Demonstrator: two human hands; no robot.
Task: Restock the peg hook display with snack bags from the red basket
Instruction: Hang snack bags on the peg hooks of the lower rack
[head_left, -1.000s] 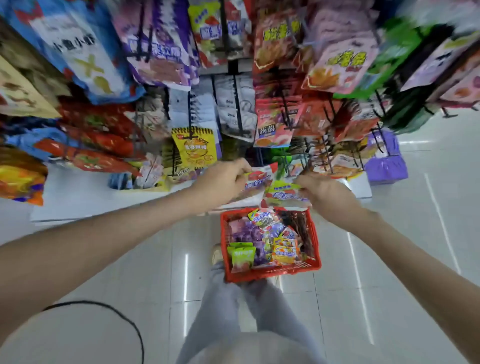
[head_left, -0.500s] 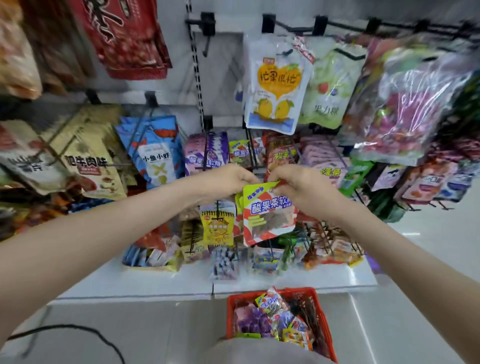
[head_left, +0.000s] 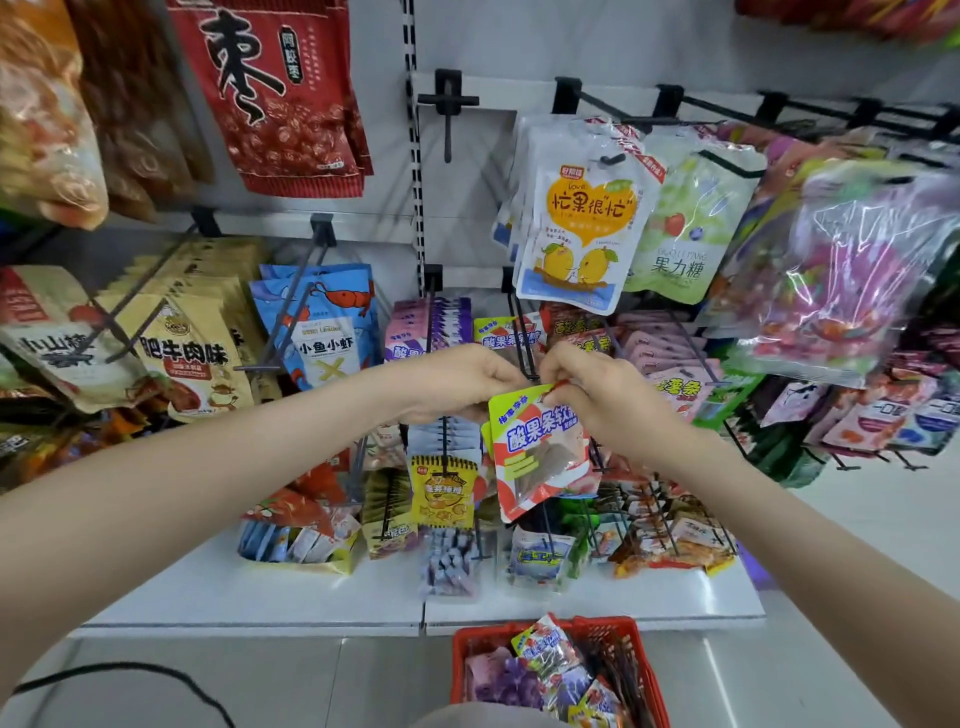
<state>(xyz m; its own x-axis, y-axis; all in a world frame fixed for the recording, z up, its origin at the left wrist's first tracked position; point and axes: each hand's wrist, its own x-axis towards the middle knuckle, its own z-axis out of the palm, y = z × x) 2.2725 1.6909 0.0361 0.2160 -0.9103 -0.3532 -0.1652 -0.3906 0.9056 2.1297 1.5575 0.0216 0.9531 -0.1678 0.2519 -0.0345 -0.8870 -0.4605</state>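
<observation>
A red, white and green snack bag (head_left: 540, 452) hangs from both my hands in front of the peg display. My left hand (head_left: 457, 382) pinches its top left corner. My right hand (head_left: 597, 395) pinches its top right edge, just below the tip of a black peg hook (head_left: 522, 338) that carries matching bags (head_left: 506, 338). The red basket (head_left: 644, 670) stands on the floor at the bottom, holding several mixed snack bags.
Black hooks loaded with bags fill the white back panel: a mango bag (head_left: 579, 228), a blue shrimp bag (head_left: 322, 327), a yellow bag (head_left: 441, 488). One bare hook (head_left: 447, 114) juts out up top. A white base shelf (head_left: 291, 597) runs below; a black cable (head_left: 130, 675) lies lower left.
My view rose from the basket to the display. Both hands lifted the snack bag from just above the basket up to the hook row and now hold it by its top edge.
</observation>
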